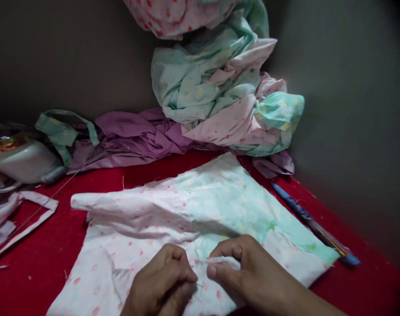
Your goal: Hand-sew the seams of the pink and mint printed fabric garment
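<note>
A patchwork cloth [137, 224] of pink-dotted white and pale green pieces lies spread before me, with frayed edges and a seam where the colours meet. My left hand [163, 283] is closed at the lower middle of the cloth, its thumb and forefinger pinched together. From those fingertips a thin needle [199, 285] sticks out towards the right; most of it is hidden. Just right of it, my right hand [249, 272] pinches a raised fold of the cloth between thumb and forefinger. A small gap separates the two hands.
Crumpled green and pink fabric [203, 96] is heaped at the back, beside purple cloth [143, 131]. A white cup [25, 160] and fabric strips [41, 202] lie left. A blue pen-like stick [313, 224] lies right on the red surface [361, 285]. Grey walls enclose the back and right.
</note>
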Motion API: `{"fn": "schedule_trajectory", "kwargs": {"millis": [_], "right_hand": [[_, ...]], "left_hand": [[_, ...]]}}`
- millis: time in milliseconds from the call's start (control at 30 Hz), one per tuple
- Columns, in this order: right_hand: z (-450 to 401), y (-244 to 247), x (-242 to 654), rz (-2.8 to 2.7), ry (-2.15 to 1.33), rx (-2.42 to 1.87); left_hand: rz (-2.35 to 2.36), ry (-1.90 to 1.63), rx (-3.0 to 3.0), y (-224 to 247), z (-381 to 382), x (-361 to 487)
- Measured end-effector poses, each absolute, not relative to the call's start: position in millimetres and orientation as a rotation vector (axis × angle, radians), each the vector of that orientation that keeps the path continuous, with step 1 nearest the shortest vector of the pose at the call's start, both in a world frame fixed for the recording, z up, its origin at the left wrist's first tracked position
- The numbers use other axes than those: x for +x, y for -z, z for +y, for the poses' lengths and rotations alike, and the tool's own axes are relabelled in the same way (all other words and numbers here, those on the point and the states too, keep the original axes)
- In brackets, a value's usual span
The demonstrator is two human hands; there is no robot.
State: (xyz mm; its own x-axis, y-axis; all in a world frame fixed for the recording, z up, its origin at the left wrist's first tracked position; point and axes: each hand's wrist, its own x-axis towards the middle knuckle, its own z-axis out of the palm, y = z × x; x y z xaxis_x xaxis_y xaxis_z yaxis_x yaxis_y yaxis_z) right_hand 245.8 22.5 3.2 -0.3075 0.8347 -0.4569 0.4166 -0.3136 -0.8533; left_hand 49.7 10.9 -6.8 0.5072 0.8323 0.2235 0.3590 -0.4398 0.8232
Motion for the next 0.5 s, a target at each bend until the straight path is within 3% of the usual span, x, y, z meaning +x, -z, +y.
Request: {"fn": "schedule_trajectory", "kwargs": {"millis": [500], "right_hand": [[22.0,-9.1,243.6,-1.493,-1.632,-1.665]], "left_hand": [[1.15,-0.696,1.91,5.3,5.2,53.4]]}}
